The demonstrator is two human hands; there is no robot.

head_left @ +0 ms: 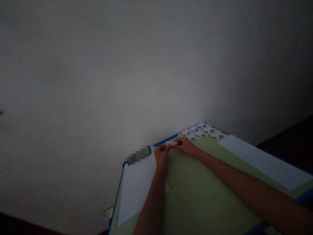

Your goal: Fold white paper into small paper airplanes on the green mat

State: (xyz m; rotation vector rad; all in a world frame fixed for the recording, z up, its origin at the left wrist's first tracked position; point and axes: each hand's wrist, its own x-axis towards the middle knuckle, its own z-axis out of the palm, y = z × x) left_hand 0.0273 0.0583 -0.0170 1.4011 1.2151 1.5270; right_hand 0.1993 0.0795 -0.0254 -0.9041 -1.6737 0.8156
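Note:
Between my two hands is a small folded white paper piece [171, 143], with pointed ends. My left hand [161, 154] pinches its left side between thumb and fingers. From the right, my right hand [185, 145] grips the other end, fingertips closed on it. Both hands are above the far part of the green table top [195, 192]. Just beyond my right hand, several folded white paper shapes [199, 132], star-like with points, lie grouped at the far corner. The fine folds of the held piece are too small to make out.
White paper sheets [137, 192] lie at the left, partly under my left forearm. Another white sheet stack [264, 161] lies along the right edge. A blurred-out rectangular object [139, 155] rests at the far left edge. A plain wall [146, 81] rises directly behind the blue-edged table.

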